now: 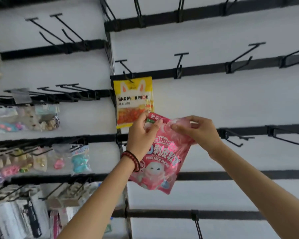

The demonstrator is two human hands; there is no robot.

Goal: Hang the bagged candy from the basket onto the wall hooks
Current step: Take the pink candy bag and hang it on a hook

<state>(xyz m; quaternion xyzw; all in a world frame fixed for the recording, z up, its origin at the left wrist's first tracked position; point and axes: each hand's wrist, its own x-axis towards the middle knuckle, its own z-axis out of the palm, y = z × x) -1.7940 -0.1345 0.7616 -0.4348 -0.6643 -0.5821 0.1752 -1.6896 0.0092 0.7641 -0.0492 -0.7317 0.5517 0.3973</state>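
Left hand (pixel 141 135) and right hand (pixel 198 131) both pinch the pink candy bag (pixel 162 163).

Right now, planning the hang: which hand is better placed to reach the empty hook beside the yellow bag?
Probably right hand: it pinches the pink bag nearer that hook than the left hand.

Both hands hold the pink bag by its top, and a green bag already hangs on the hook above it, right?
No: the head view shows the hanging bag is yellow, not green. The left hand and right hand do hold the pink bag by its top.
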